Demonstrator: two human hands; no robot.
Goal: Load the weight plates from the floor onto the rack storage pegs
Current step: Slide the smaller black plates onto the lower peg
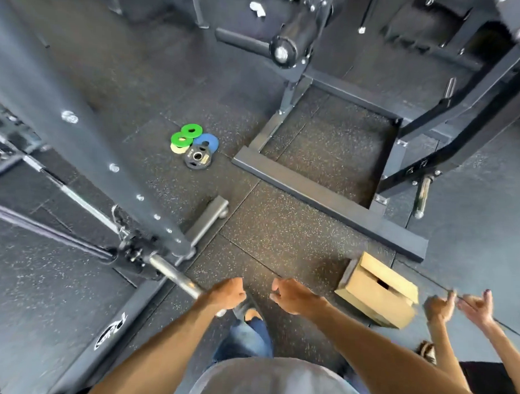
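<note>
Head view: finds plates piled on floor at eleven o'clock, none loaded yet. Holds nothing in left grip or right grip, both loosely spread, well apart from pile. Leaves every plate to carry.

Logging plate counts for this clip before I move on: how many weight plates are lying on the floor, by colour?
Green plates: 2
Blue plate: 1
Cream plate: 1, partly under a green one
Black plate: 1
Total: 5, all in one overlapping cluster on the floor
</note>
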